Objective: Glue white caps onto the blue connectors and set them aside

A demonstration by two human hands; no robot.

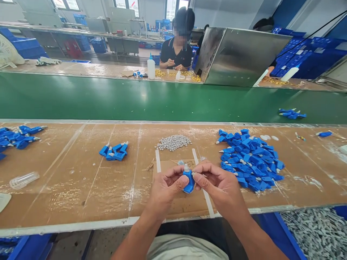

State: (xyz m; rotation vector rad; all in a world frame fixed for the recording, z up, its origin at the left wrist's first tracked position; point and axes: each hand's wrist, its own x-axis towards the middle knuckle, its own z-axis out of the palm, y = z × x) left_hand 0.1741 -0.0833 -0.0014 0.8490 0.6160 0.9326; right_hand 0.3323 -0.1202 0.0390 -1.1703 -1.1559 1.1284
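Between the fingers of my left hand [169,184] is a small blue plastic part [189,181] with a whitish tip pointing up. My right hand [217,180] is closed in a pinch at the part's right side, its fingertips at the part's edge. Something thin shows at those fingertips, too small to name. Beyond my hands lies a heap of small grey pieces [173,142]. To the right is a large pile of similar blue parts [251,160], and a smaller group of blue parts [114,151] lies to the left.
A green conveyor belt [135,97] runs behind the brown work surface [108,195]. Across it a person [176,50] sits by a white bottle [151,66] and gold-coloured pieces. A clear plastic tube [24,180] lies left; a bin of grey parts [314,231] stands below right.
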